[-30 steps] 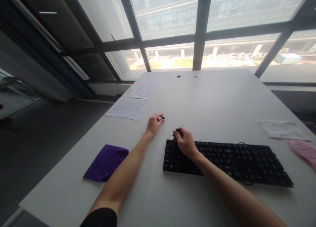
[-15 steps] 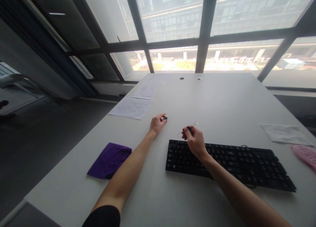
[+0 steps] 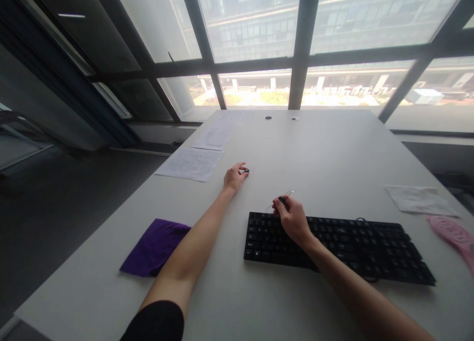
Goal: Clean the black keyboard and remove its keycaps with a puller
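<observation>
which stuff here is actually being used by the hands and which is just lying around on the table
In use:
left hand pinching a small black piece
right hand holding a thin wire tool
black keyboard under the right hand

Lying about:
purple cloth
printed papers
white cloth
pink brush

This is an office. A long pale table (image 3: 333, 148) runs from six o'clock toward twelve, ending at a wall of tall windows (image 3: 252, 29) with dark frames, through which a glass-fronted office block and a street below show. A black computer keyboard (image 3: 344, 244) lies at about four o'clock, and printed sheets of paper (image 3: 190, 163) sit in a row at ten and eleven o'clock. Two round cable ports (image 3: 268, 117) are set in the tabletop near its far edge at twelve.
</observation>
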Action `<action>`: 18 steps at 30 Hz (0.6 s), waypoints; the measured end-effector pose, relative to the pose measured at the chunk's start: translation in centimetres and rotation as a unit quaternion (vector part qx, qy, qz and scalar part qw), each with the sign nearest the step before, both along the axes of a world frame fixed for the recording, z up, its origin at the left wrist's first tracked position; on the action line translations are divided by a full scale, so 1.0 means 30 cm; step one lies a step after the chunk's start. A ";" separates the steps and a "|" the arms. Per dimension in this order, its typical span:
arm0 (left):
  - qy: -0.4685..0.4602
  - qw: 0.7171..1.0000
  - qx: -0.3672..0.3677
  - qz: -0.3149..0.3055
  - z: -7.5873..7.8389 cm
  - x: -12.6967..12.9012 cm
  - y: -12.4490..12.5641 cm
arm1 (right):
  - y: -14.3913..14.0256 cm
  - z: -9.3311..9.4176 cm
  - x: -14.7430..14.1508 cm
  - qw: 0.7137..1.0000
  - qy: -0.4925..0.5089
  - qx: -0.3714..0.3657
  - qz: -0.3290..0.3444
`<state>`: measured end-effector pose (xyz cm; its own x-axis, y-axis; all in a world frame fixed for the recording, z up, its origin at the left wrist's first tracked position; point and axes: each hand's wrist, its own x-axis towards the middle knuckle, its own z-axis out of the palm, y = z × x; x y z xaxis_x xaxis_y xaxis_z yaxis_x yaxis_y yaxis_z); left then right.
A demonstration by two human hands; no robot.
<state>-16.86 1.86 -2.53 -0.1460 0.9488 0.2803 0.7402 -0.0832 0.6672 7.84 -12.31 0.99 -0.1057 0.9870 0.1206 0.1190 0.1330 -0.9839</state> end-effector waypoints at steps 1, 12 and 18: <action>-0.001 1.000 0.001 0.001 -0.003 0.000 -0.001 | -0.001 0.000 -0.001 1.000 -0.002 0.001 0.001; -0.015 0.999 0.033 0.018 0.005 0.015 -0.036 | -0.003 -0.007 -0.007 0.999 -0.006 0.032 0.019; -0.090 0.993 0.072 0.000 0.060 0.088 -0.229 | 0.000 -0.010 -0.020 0.995 -0.045 0.069 0.063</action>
